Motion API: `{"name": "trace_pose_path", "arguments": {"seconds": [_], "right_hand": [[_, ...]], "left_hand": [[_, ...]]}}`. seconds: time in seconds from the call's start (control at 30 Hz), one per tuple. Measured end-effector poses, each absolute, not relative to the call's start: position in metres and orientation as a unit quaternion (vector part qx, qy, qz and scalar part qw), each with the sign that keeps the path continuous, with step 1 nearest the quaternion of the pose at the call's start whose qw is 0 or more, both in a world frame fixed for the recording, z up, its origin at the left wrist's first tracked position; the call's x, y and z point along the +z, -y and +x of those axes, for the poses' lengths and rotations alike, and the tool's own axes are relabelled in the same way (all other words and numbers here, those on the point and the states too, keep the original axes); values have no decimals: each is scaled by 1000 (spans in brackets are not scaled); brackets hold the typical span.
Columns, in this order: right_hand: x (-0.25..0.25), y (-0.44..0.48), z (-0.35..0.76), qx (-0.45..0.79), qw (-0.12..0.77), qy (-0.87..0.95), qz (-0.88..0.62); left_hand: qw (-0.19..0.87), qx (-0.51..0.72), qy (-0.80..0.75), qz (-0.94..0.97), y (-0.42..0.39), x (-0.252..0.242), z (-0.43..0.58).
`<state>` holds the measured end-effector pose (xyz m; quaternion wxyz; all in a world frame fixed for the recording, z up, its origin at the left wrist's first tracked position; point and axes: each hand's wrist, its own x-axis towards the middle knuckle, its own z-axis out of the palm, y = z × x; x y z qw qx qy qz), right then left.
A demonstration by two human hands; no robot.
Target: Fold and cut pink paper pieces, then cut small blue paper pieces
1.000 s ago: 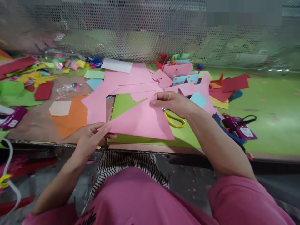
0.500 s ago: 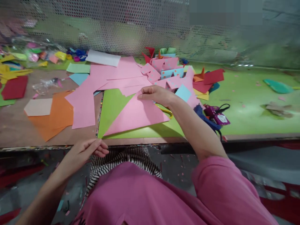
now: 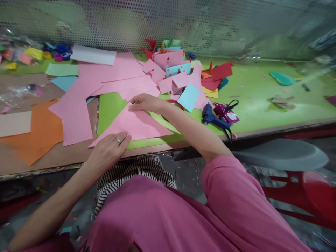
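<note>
A pink paper triangle [image 3: 141, 126] lies on the green tabletop in front of me, its long side toward the table's near edge. At its top corner, my right hand [image 3: 147, 103] pinches the paper between thumb and fingers. My left hand [image 3: 111, 145], with a ring on one finger, rests on the lower left part of the triangle. Its fingers lie flat, and they cover some of the near edge. A red curved handle [image 3: 178, 102] shows beside my right wrist; the rest of that item is hidden.
Pink sheets [image 3: 118, 71] spread behind the triangle. Folded dotted paper pieces [image 3: 170, 70] are piled at the back. A blue glue gun [image 3: 214, 117] lies to the right, beside a purple device [image 3: 225, 111]. Orange paper [image 3: 47, 129] lies left. A grey stool seat [image 3: 283, 154] stands near the table's front.
My left hand has risen from below the table edge onto the pink triangle. My right hand still holds the top corner. The view has shifted to the right.
</note>
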<state>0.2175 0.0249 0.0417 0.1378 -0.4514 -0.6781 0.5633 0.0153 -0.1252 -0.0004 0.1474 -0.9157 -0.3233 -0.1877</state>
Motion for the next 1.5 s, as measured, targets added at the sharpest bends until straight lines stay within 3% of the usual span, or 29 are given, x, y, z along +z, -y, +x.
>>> {"name": "trace_pose_path", "arguments": {"seconds": [0.13, 0.27, 0.43, 0.6, 0.8, 1.17, 1.5], "right_hand": [[47, -20, 234, 532, 163, 685, -470], [54, 15, 261, 324, 251, 780, -474], [30, 89, 285, 155, 132, 900, -385], [3, 118, 288, -9, 134, 919, -371], [5, 113, 293, -65, 86, 946, -306], [5, 107, 276, -185, 152, 938, -248], [9, 107, 267, -150, 109, 947, -261]], "left_hand": [[169, -191, 284, -924, 129, 1, 9], [165, -191, 281, -926, 128, 4, 10], [174, -187, 281, -925, 126, 6, 14], [169, -196, 290, -921, 126, 8, 19], [178, -195, 300, -917, 128, 8, 21], [183, -175, 316, -914, 127, 15, 26], [177, -180, 336, -908, 132, 15, 36]]}}
